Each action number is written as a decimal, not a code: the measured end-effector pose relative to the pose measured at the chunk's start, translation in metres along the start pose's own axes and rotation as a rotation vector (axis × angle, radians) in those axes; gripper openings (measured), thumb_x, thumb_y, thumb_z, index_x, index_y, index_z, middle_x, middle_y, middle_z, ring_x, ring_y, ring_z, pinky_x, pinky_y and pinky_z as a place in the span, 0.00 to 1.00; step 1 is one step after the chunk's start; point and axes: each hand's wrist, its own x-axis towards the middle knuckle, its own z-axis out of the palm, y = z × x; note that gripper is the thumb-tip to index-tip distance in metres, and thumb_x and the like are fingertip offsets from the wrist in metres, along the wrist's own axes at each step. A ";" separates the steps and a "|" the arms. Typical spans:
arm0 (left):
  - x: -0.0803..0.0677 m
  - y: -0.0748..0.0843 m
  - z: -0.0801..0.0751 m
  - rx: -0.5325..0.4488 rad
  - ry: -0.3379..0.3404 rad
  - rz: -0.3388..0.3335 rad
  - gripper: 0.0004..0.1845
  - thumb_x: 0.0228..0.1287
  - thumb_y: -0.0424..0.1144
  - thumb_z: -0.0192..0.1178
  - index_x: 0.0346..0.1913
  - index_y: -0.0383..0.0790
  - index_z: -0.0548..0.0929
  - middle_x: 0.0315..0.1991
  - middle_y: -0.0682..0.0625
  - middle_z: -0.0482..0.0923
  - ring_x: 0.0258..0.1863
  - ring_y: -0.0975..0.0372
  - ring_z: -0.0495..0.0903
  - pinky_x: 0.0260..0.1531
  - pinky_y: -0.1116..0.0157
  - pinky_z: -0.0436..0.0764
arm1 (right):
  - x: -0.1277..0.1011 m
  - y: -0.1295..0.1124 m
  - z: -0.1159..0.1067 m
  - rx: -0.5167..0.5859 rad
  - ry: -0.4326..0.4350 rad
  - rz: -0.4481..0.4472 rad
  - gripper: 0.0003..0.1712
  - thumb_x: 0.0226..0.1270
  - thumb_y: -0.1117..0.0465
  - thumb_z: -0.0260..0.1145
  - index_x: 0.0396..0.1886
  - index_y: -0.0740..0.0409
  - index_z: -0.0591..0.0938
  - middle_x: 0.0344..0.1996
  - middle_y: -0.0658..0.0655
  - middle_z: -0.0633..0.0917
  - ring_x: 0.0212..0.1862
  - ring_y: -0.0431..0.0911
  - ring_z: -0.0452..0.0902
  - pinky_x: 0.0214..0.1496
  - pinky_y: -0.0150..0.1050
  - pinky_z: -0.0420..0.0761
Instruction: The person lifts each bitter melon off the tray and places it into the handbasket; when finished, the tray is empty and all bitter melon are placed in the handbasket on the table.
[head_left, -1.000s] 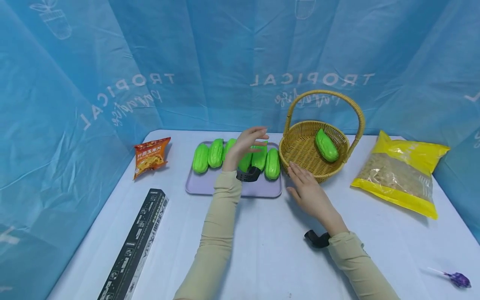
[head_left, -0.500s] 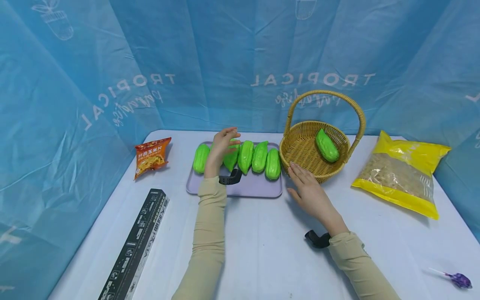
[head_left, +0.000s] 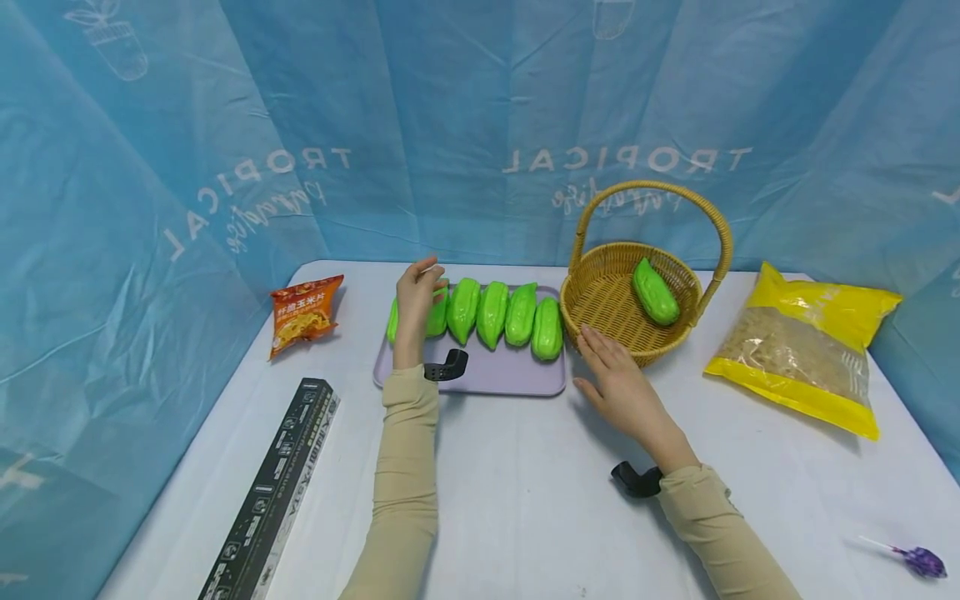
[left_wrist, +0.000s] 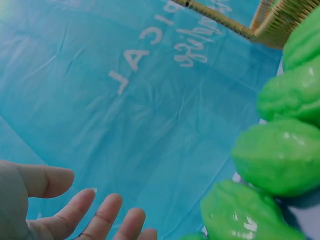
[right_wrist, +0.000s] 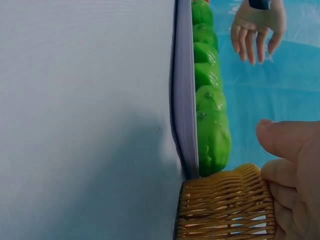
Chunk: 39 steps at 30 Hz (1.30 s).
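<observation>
My left hand [head_left: 416,302] hovers over the left end of a lilac tray [head_left: 502,382], its fingers apart and holding nothing. On that tray lies a row of several shiny green bitter melons [head_left: 491,315]; my hand and wrist partly hide the leftmost ones. My right hand [head_left: 624,390] rests with extended fingers against the near left side of a wicker basket [head_left: 603,296]. In the right wrist view, its fingers touch the woven wall [right_wrist: 227,205] and the thumb stands away from it. One green bitter melon [head_left: 655,293] lies inside the basket.
The basket's tall handle [head_left: 723,242] arches above it. An orange snack bag [head_left: 303,315] lies at the left, with a long black box [head_left: 273,483] in front. A yellow bag [head_left: 806,346] lies right of the basket, and a purple lollipop [head_left: 921,561] at the near right.
My left hand has moved left across the tray, from above the right-hand bitter melons to the left end. My right hand has stayed at the basket.
</observation>
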 end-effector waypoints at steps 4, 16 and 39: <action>0.001 -0.005 -0.007 0.070 0.045 0.047 0.21 0.73 0.39 0.51 0.65 0.39 0.73 0.59 0.39 0.76 0.56 0.48 0.76 0.55 0.52 0.78 | 0.000 0.000 0.000 0.008 -0.017 0.006 0.37 0.70 0.55 0.62 0.73 0.67 0.61 0.74 0.65 0.60 0.75 0.59 0.55 0.76 0.55 0.55; 0.011 -0.025 -0.031 0.115 0.245 0.120 0.18 0.71 0.38 0.53 0.59 0.37 0.79 0.55 0.39 0.78 0.53 0.51 0.77 0.46 0.65 0.74 | -0.001 0.001 0.000 0.005 -0.016 0.009 0.38 0.70 0.55 0.62 0.73 0.67 0.61 0.74 0.65 0.61 0.75 0.59 0.56 0.76 0.56 0.55; 0.019 -0.049 -0.044 0.543 0.246 0.008 0.23 0.68 0.39 0.55 0.64 0.36 0.75 0.61 0.35 0.74 0.61 0.43 0.73 0.60 0.47 0.72 | -0.001 0.002 0.002 -0.006 -0.012 0.009 0.38 0.70 0.55 0.62 0.72 0.68 0.62 0.73 0.66 0.61 0.74 0.60 0.56 0.76 0.56 0.55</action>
